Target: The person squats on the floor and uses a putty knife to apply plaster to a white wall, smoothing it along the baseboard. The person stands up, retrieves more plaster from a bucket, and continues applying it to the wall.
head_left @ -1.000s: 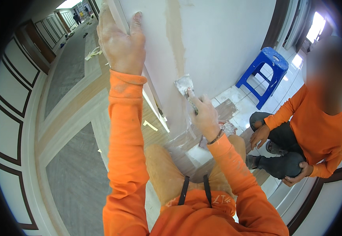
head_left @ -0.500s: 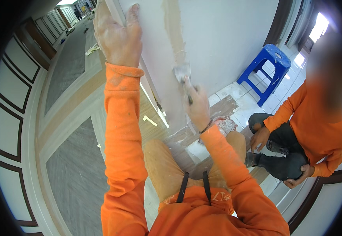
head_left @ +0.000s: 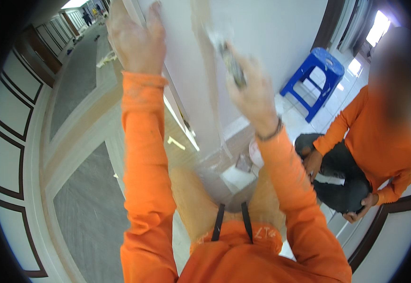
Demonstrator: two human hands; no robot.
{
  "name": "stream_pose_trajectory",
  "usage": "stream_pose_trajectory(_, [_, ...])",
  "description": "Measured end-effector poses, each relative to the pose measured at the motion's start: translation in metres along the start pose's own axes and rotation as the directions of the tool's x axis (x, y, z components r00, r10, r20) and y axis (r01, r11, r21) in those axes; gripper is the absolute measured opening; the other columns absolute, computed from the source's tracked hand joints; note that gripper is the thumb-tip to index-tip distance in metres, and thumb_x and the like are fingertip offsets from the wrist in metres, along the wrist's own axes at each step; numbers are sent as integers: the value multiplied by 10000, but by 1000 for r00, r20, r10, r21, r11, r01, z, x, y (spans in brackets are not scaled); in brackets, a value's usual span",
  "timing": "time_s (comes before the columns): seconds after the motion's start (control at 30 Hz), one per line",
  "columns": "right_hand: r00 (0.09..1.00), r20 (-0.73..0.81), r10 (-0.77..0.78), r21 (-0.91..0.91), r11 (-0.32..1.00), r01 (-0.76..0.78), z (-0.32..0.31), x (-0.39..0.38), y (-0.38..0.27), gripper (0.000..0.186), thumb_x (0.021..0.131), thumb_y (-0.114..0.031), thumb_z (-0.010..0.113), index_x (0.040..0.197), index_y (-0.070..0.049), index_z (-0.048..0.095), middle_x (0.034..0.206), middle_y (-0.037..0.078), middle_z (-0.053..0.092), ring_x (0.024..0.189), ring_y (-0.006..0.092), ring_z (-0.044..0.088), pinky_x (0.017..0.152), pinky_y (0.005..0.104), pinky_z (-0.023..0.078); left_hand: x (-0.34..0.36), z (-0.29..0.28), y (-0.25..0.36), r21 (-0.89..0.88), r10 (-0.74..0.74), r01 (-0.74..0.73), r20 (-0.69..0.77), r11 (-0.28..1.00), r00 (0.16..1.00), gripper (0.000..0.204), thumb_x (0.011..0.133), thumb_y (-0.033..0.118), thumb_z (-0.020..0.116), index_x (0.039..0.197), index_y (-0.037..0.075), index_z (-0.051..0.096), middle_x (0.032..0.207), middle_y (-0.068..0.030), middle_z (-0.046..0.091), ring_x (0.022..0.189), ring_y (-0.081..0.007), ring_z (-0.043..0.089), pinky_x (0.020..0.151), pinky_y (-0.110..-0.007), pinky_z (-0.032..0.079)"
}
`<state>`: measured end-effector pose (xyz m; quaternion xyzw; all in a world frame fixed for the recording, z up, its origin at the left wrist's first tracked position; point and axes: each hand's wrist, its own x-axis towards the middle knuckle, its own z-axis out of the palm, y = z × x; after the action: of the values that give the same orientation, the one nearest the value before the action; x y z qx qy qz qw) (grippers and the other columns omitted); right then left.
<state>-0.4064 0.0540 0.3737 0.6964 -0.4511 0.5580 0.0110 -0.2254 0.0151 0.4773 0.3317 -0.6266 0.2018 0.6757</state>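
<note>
Right hand (head_left: pixel 252 92) fingers closed round handle of a putty knife (head_left: pixel 229 59), blade up against the white wall (head_left: pixel 271 33), on the tan filler strip (head_left: pixel 200 56); blade blurred. Left hand (head_left: pixel 137 40) left of the knife, fingers spread open, flat on the wall's corner edge. Blue plastic stool (head_left: pixel 316 78) right of the wall. Another person's orange sleeve (head_left: pixel 337 129) further right, crouched on the floor.

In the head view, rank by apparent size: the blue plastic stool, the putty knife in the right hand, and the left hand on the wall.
1. Blue plastic stool, though it stands farthest off.
2. Left hand, close to the camera.
3. Putty knife, blurred and partly hidden by the right hand.
</note>
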Motion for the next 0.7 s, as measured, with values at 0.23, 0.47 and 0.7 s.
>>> stream_pose_trajectory(0.23, [961,277,-8,34,999,-1,-6,36,-2,661,828,-146,594,1470,-208,451,1089,173,420,1002,320,433,884,399,371,9,13,-20,-145,68,-78,-77,986,995,572,877,28,677,1388,-105,457,1259,-236,624,1157,-295,609,1018,-347,453])
stream_pose_trajectory(0.47, [951,198,237,-47,971,-232,57,-105,44,677,784,7,618,1421,-214,556,896,122,527,803,284,565,701,366,487,2,11,-12,-172,-34,24,-56,985,998,537,887,15,678,1373,-94,478,1245,-198,636,1110,-257,629,977,-322,476])
stream_pose_trajectory(0.7, [899,315,304,-41,951,-307,88,-196,80,710,773,-1,642,1441,-215,532,953,112,529,876,288,559,732,392,498,10,4,-16,-171,109,-116,-47,979,993,507,905,23,664,1375,-64,496,1258,-173,636,1134,-245,625,985,-323,479])
